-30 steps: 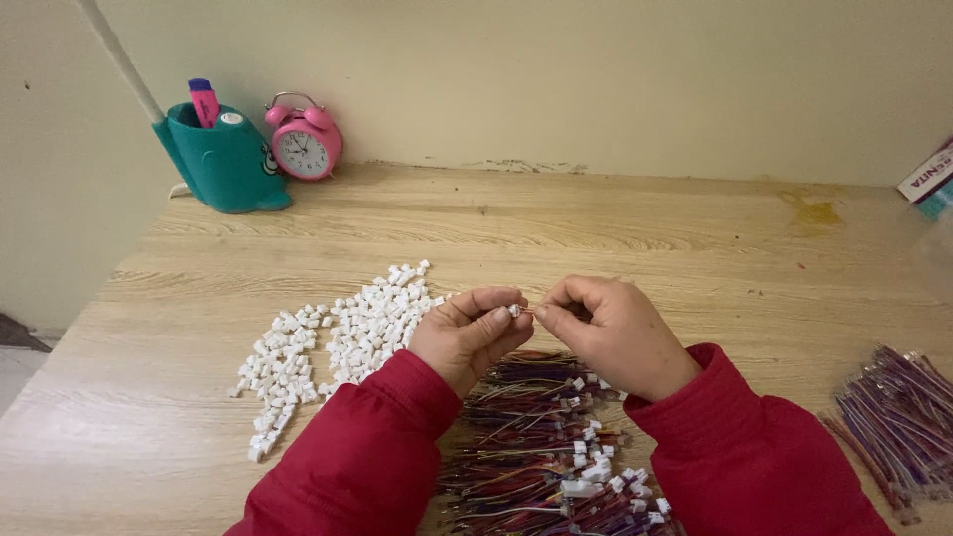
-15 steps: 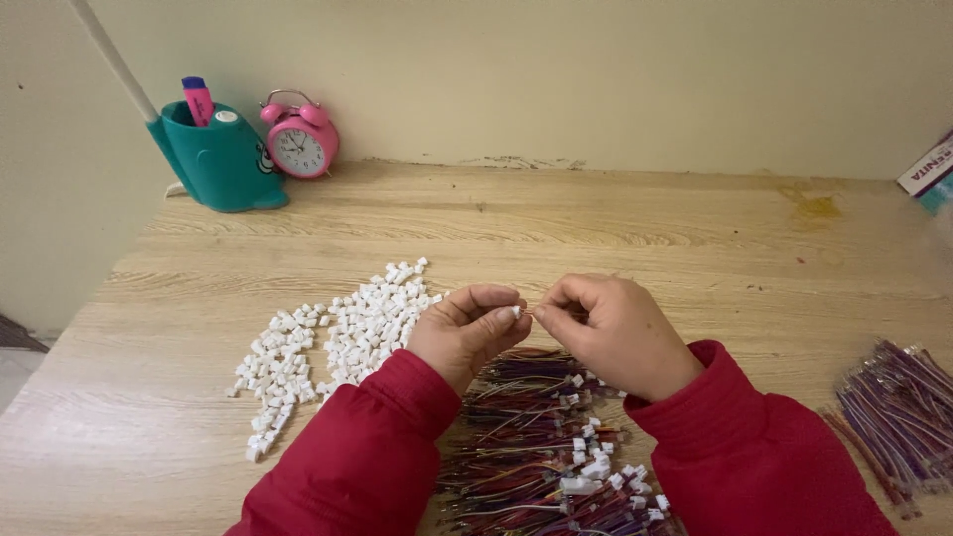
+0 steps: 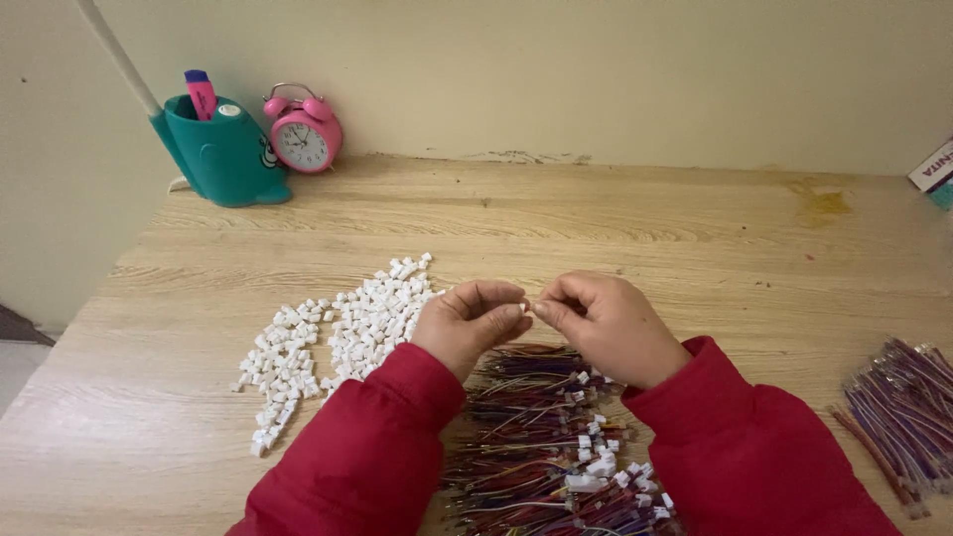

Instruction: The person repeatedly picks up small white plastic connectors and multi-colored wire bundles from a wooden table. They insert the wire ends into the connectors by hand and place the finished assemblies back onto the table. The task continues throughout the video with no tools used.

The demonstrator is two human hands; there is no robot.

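Together, the left hand (image 3: 473,326) and right hand (image 3: 606,324) pinch a small white connector housing (image 3: 524,308) between their closed fingertips, above the pile of multicoloured wires (image 3: 541,437).

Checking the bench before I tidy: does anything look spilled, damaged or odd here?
A yellowish stain marks the light wooden tabletop at the far right, and the wall edge behind looks scuffed. The small white plastic connectors lie loose, not contained.

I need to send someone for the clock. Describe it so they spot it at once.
Go to the far left corner of the wooden table, by the wall. There a teal pen holder stands; the alarm clock sits just to its right. It is pink and round, with twin bells on top and a white face.
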